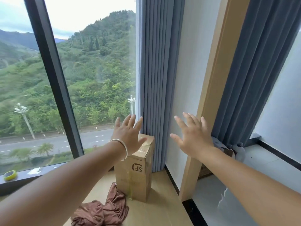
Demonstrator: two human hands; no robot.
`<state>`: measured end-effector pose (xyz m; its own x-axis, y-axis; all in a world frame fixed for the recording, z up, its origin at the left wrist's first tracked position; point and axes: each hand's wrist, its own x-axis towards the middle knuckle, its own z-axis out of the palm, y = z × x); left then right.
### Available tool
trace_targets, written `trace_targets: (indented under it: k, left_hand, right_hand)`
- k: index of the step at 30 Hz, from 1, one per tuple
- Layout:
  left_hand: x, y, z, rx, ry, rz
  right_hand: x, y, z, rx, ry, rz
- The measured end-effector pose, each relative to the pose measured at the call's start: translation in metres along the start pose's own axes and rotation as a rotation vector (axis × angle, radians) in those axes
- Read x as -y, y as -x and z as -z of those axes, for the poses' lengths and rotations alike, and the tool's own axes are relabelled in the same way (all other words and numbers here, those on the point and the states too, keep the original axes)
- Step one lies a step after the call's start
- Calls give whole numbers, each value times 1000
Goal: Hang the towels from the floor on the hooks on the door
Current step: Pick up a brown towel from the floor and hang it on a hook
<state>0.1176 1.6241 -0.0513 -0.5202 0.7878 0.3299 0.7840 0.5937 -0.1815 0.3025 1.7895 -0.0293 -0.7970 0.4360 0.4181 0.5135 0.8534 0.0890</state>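
A crumpled brown towel [104,211] lies on the light wooden floor at the bottom of the head view, just left of a tall cardboard box [136,170]. My left hand [128,136], with a silver bangle on the wrist, is raised in front of me with fingers spread and holds nothing. My right hand [192,137] is raised beside it, fingers also spread and empty. Both hands are well above the towel. No door or hooks are in view.
A large window [78,75] with a dark frame fills the left. Grey-blue curtains [156,70] hang behind the box, and more curtain [254,79] hangs at the right. A wooden post [210,101] stands by the white wall. A green tape roll [10,175] sits on the sill.
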Motion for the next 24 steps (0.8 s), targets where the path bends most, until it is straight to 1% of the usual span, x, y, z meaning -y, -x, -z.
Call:
trace_targets:
  k: [3,9,14,19,24]
  left_hand:
    - [42,-27,-35,25,-7,52]
    - [125,-96,-110,123,28,168]
    - [193,-139,-167,166,57,236]
    - [252,-154,-227,233,51,346]
    - [294,-138,-295,338,79,498]
  right_hand:
    - [30,-51,-35,9,2,73]
    - [90,-170,-107,94,14,181]
    - [141,-254,-168,142,-12,276]
    - [194,-310,-235,241,-54,396]
    - [251,-351,-313,338,-102,587]
